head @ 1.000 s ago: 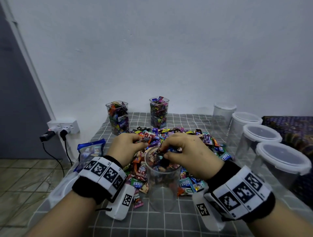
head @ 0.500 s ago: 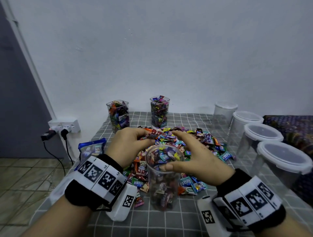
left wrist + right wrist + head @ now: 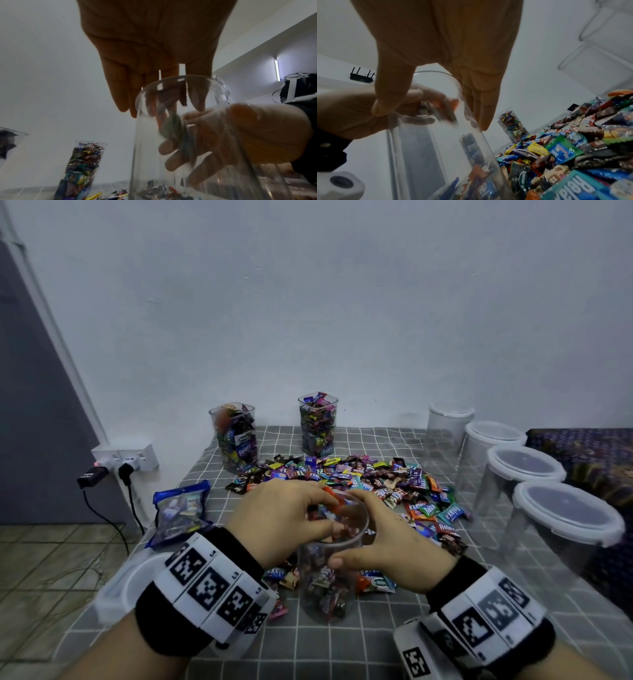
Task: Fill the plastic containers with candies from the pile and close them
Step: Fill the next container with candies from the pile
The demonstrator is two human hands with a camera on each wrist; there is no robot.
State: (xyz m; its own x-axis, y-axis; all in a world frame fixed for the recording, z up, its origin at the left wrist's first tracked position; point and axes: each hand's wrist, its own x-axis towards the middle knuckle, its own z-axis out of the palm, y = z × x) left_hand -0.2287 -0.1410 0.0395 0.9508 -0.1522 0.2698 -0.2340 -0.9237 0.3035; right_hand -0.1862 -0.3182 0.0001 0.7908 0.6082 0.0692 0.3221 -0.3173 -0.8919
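The left hand (image 3: 277, 515) has come from the pile (image 3: 359, 474) to the mouth of the container (image 3: 329, 587), pinching candies (image 3: 330, 496) as some drop in. The right hand (image 3: 394, 549) now grips the container, upright on the bench (image 3: 342, 652) beside the pile. Its fill is low, so more handfuls seem needed.

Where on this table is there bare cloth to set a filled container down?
Bare cloth lies along the back, between the second filled container and the lidded row; also at the front edge, nearer than the open container, and between the candy bag and the first filled container. Crowded: the pile mid-table and the right edge.
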